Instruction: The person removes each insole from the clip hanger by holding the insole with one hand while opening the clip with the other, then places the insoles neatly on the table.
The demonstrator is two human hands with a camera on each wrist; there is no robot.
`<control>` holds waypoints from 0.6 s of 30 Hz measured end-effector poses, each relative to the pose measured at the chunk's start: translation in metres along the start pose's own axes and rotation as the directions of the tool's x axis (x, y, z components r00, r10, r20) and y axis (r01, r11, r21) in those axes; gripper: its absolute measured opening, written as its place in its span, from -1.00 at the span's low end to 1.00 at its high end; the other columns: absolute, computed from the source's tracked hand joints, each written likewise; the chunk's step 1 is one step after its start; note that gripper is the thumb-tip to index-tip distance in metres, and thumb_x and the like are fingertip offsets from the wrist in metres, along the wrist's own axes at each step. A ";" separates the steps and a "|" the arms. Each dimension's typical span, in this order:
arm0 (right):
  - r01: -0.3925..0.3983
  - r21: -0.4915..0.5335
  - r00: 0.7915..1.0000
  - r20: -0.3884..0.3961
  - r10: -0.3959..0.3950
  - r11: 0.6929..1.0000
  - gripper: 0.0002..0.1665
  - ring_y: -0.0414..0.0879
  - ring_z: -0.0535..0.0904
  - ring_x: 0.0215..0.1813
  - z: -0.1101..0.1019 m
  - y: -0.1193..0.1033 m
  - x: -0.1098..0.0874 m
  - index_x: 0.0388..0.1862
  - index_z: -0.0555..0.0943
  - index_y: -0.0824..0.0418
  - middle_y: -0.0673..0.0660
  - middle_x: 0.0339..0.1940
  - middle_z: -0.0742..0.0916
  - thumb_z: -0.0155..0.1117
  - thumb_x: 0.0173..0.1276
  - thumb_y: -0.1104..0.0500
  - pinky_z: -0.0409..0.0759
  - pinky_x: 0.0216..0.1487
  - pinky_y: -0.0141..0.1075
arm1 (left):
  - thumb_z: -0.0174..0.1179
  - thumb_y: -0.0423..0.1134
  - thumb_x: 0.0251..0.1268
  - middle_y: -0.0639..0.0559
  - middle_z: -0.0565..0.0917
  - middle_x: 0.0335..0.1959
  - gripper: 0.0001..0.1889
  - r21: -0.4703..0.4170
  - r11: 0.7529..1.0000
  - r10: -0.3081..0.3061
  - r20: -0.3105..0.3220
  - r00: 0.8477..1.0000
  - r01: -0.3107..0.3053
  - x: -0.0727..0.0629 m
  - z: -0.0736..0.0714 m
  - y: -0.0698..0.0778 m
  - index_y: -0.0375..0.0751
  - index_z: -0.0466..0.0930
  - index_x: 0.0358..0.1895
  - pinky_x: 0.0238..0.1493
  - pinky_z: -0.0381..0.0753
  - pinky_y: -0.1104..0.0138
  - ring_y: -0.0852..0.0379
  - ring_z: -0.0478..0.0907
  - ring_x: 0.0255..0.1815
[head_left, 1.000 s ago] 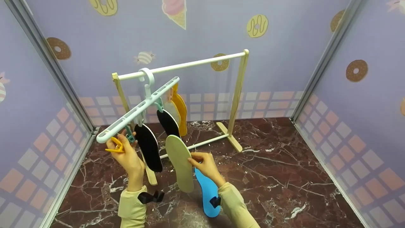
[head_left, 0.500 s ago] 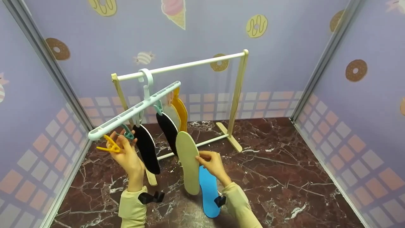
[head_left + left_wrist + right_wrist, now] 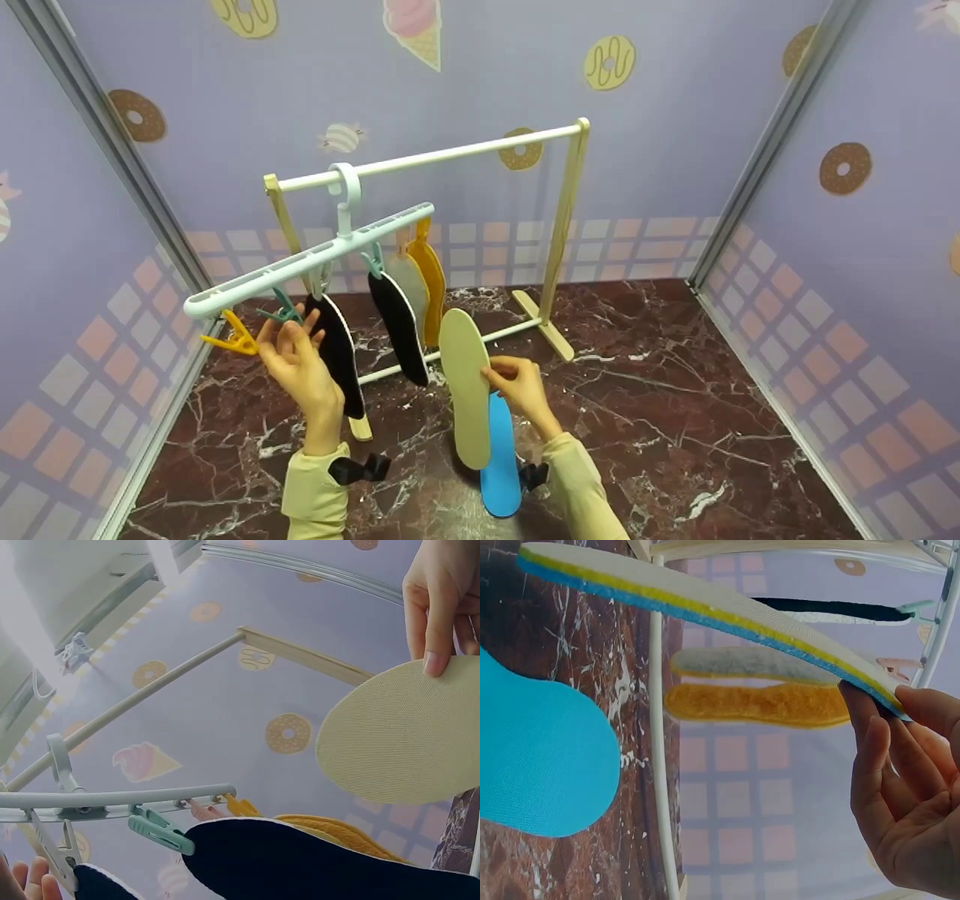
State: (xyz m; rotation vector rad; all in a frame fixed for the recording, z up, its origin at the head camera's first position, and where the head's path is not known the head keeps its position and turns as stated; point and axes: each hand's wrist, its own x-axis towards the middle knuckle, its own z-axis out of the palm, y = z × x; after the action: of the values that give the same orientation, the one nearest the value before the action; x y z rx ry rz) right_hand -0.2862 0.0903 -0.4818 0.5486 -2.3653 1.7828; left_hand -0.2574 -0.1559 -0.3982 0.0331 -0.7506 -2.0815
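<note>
My right hand [image 3: 521,390] pinches a cream insole [image 3: 463,390] by its edge between thumb and fingers. In the right wrist view the insole's side shows yellow and blue layers. My left hand [image 3: 300,364], fingers loosely bent and spread, is just under the teal clip [image 3: 283,307], beside the yellow clip [image 3: 236,337]; whether it touches the teal clip is unclear. Both clips hang from the front end of a pale hanger [image 3: 277,274]. Farther along it, clips carry a near black insole [image 3: 334,352], another black insole [image 3: 397,326], a grey insole [image 3: 409,285] and an orange insole [image 3: 427,289].
The hanger hooks over the top bar [image 3: 465,152] of a wooden rack at its left end. A blue insole [image 3: 501,472] lies on the dark marbled tabletop [image 3: 637,420], partly behind the cream one. Patterned panels [image 3: 825,262] enclose the table on the sides and back.
The hanger has turned, its front end swinging left and its clips shifting with it. My right hand has carried the cream insole to the right. The left hand has stayed almost in place.
</note>
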 end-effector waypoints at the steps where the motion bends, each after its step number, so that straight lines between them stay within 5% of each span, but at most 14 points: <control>1: 0.004 -0.002 1.000 -0.009 -0.004 1.000 -0.75 0.29 0.62 -0.46 -0.001 0.001 0.000 -0.21 0.56 0.54 0.45 -0.39 0.68 0.19 0.17 0.36 0.59 -0.55 -0.08 | -0.01 -0.35 0.22 -0.08 0.63 -0.26 -0.78 0.003 1.000 0.001 0.004 1.000 -0.001 0.000 0.000 0.000 -0.23 0.26 -0.09 -0.39 0.50 0.42 0.10 0.64 -0.33; 4: 0.010 -0.006 1.000 -0.030 -0.010 1.000 -0.76 0.30 0.61 -0.48 -0.002 0.003 0.000 -0.23 0.56 0.56 0.46 -0.42 0.67 0.19 0.16 0.38 0.55 -0.53 0.07 | -0.01 -0.34 0.22 -0.05 0.63 -0.26 -0.79 0.017 1.000 0.003 0.016 1.000 -0.004 -0.001 0.000 -0.001 -0.23 0.27 -0.09 -0.38 0.48 0.42 0.11 0.63 -0.32; 11: -0.041 -0.011 0.997 -0.071 0.040 0.999 -0.77 0.15 0.61 -0.58 -0.005 0.007 -0.001 -0.28 0.59 0.54 0.44 -0.47 0.68 0.21 0.14 0.35 0.54 -0.56 0.08 | -0.01 -0.35 0.23 -0.06 0.64 -0.24 -0.80 0.045 0.999 0.001 0.032 0.999 -0.003 -0.003 0.001 -0.003 -0.23 0.30 -0.10 -0.37 0.49 0.43 0.13 0.63 -0.31; 18: -0.101 0.019 0.992 -0.078 0.102 0.995 -0.77 0.34 0.57 -0.56 -0.007 0.011 -0.002 -0.29 0.59 0.54 0.46 -0.52 0.66 0.21 0.15 0.34 0.57 -0.60 -0.02 | 0.00 -0.34 0.23 -0.03 0.64 -0.24 -0.79 0.099 0.995 0.000 0.025 1.000 -0.003 -0.004 0.001 -0.004 -0.24 0.31 -0.08 -0.37 0.49 0.43 0.15 0.63 -0.31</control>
State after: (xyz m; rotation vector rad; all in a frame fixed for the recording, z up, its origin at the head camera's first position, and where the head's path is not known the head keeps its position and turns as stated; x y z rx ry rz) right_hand -0.2886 0.0998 -0.4905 0.3578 -2.3679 1.8292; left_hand -0.2581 -0.1509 -0.4002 0.0616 -0.8690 -2.0450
